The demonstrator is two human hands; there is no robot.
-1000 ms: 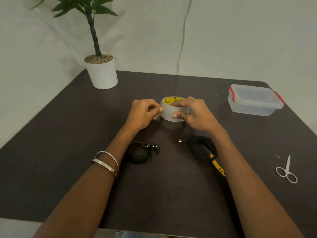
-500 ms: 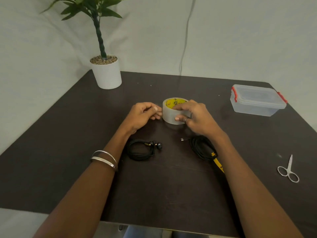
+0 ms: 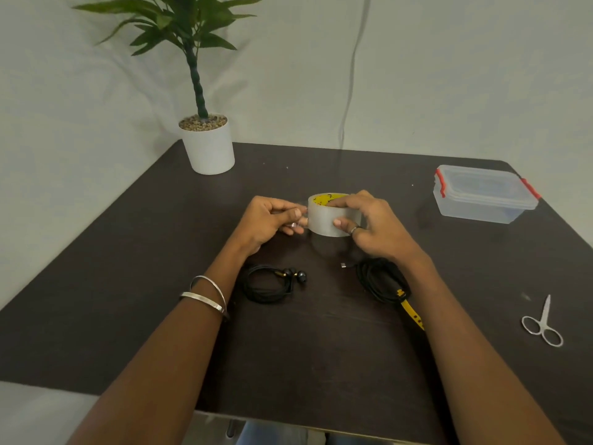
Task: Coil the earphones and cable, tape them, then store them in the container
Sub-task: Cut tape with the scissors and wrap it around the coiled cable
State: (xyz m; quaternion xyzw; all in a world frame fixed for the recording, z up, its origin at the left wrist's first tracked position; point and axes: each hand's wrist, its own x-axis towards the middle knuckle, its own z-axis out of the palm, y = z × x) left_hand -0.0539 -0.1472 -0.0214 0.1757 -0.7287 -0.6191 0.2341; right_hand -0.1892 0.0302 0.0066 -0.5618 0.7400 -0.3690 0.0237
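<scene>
while a white potted plant (image 3: 210,146) stands at the far left corner of the dark desk (image 3: 128,268), the left hand (image 3: 269,220) sits left of centre, its grip narrow, thumb and fingertips pinching the loose end of the tape just beside the roll. a pair of metal bangles (image 3: 207,295) circles that wrist. nearer and just right of the left forearm lie the coiled earphones (image 3: 272,282), black, with the earbuds at the coil's right edge. the tape roll (image 3: 332,216), clear with a yellow core, is at the middle of the desk, and the right hand (image 3: 373,224) holds it, fingers over its top and thumb against its near side. under the right wrist lies the coiled black cable (image 3: 380,282) with a yellow strap (image 3: 412,313) trailing toward the near side. far right sits the clear container (image 3: 481,194), lid on, with red clips. small scissors (image 3: 542,322) lie at the near right.
</scene>
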